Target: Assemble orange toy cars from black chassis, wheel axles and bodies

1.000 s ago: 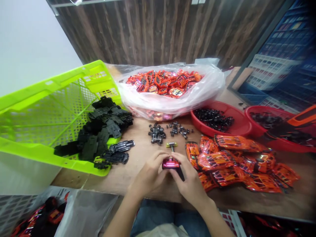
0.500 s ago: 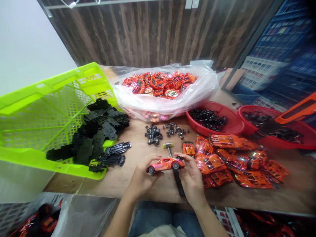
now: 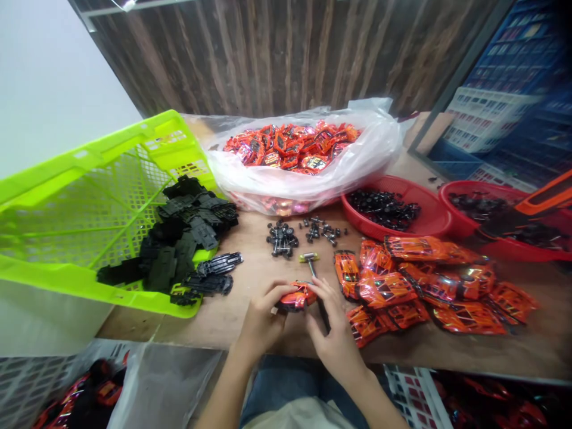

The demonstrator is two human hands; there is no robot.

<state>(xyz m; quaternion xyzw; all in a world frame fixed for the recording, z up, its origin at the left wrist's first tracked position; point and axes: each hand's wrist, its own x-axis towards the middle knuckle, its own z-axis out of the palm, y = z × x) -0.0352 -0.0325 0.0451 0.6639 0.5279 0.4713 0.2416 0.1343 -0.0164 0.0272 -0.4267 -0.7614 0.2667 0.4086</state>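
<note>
A small orange-red toy car is gripped between both my hands over the wooden table's front edge. My left hand wraps its fingers round the car's left end. My right hand pinches the right end with thumb and fingers. Just behind the car lies a small hammer with a yellowish head, its dark handle running under my right hand. Loose black wheel-and-axle sets sit further back.
A tilted lime-green crate spills black chassis plates at the left. A clear bag of orange car bodies stands behind. Two red bowls hold black parts. Orange car bodies lie loose at the right.
Half a second ago the car was held side-on between the hands. Now it has been turned and lowered towards the table, with both hands closer around it.
</note>
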